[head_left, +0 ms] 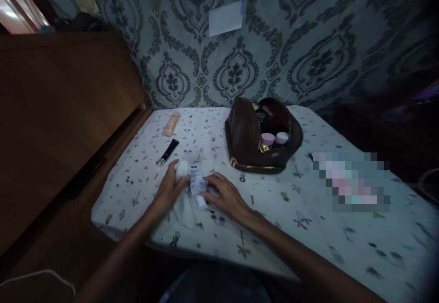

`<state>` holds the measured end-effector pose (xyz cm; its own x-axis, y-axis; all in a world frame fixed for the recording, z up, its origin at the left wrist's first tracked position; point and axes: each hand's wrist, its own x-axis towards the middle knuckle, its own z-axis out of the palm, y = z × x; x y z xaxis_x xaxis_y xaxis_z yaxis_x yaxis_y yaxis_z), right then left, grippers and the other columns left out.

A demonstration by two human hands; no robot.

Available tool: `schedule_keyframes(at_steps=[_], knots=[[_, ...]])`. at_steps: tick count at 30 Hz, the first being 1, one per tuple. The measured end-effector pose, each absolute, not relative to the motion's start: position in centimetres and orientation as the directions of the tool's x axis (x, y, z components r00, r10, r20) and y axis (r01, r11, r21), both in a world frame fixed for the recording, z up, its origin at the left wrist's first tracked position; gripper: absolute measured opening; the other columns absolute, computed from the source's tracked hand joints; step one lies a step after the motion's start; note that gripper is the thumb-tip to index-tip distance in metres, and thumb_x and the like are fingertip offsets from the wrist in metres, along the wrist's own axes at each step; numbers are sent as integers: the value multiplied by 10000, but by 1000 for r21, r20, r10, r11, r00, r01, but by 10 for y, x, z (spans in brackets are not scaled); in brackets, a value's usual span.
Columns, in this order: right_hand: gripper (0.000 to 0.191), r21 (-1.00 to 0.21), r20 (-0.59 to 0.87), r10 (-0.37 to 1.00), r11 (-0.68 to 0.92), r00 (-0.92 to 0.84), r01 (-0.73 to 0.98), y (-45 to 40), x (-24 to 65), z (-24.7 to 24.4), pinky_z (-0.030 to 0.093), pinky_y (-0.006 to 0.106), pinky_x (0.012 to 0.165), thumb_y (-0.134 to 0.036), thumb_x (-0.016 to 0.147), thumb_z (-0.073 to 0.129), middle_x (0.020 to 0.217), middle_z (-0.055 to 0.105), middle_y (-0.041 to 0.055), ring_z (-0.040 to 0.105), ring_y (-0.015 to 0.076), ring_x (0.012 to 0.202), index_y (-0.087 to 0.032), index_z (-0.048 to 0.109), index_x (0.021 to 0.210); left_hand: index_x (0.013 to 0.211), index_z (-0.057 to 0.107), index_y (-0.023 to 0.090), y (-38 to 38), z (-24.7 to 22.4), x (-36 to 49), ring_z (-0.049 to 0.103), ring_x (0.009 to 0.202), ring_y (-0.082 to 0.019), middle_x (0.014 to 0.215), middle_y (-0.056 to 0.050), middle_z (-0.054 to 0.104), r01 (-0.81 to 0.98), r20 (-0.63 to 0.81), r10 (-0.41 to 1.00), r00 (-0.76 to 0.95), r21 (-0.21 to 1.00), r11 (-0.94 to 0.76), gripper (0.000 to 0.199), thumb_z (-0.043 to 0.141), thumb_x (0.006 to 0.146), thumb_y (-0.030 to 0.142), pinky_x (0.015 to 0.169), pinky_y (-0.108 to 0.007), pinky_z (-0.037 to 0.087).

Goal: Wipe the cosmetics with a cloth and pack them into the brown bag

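Note:
A white tube [196,177] with purple print lies at the front middle of the patterned sheet, its white cap toward me. My right hand [224,195] closes on its right side, with thumb and fingers at the lower half. My left hand [171,186] has its thumb and index finger around a smooth white object [181,169] just left of the tube; its kind is unclear. A black tube [168,152] with a silvery cap lies beyond my left hand. Farther back rests a beige tube [171,124].
An unzipped brown cosmetic bag [245,133] stands at the back, holding a pink-lidded jar [267,139] and a white-lidded jar [282,138]. At right lies a pixelated item [350,181]. A wooden cabinet [65,124] borders the left; patterned wallpaper [236,72] rises behind.

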<state>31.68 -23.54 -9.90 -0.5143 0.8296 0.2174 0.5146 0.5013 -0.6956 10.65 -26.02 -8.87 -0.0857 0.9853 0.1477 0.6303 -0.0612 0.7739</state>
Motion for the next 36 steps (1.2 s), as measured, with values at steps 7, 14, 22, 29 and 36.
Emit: schedule_keyframes(at_steps=[7, 14, 22, 29, 36], knots=[[557, -606, 156, 857, 476, -492, 637, -253, 305, -91, 453, 517, 961, -399, 770, 742, 1145, 611, 161, 566, 326, 1077, -125, 578, 1226, 1285, 538, 229, -285, -96, 78, 558, 1058, -202, 1116, -72, 526, 764, 276, 952, 128, 584, -272, 344, 381, 979, 235, 943, -356, 484], [527, -711, 246, 819, 516, -519, 477, -253, 314, -99, 515, 428, 909, -183, 830, 594, 1138, 637, 120, 612, 253, 1046, -175, 466, 1341, 1280, 556, 254, -291, -95, 86, 586, 1004, -184, 1085, -56, 542, 794, 449, 876, 175, 461, -395, 446, 388, 907, 76, 870, -320, 520], [691, -712, 320, 811, 547, -490, 440, -252, 320, -120, 495, 486, 959, -196, 822, 595, 1271, 566, 152, 583, 275, 1148, -208, 299, 1447, 1462, 337, 211, -296, -101, 133, 497, 1223, -287, 1329, -161, 535, 808, 328, 832, 448, 249, -533, 461, 386, 1007, 262, 976, -491, 437], [527, -732, 243, 843, 483, -479, 480, -253, 318, -116, 533, 403, 847, -212, 829, 629, 1041, 651, 81, 646, 231, 950, -196, 418, 1313, 1296, 536, 204, -289, -96, 125, 505, 1128, -271, 1275, -134, 551, 871, 224, 885, 409, 192, -452, 352, 370, 987, 168, 881, -439, 453], [173, -687, 334, 795, 573, -506, 447, -252, 318, -116, 518, 322, 739, -161, 837, 614, 930, 633, 49, 619, 179, 789, -200, 561, 997, 1356, 497, 232, -279, -99, 118, 500, 1054, -263, 1197, -122, 529, 915, 226, 902, 367, 88, -394, 406, 398, 965, 178, 846, -417, 459]])
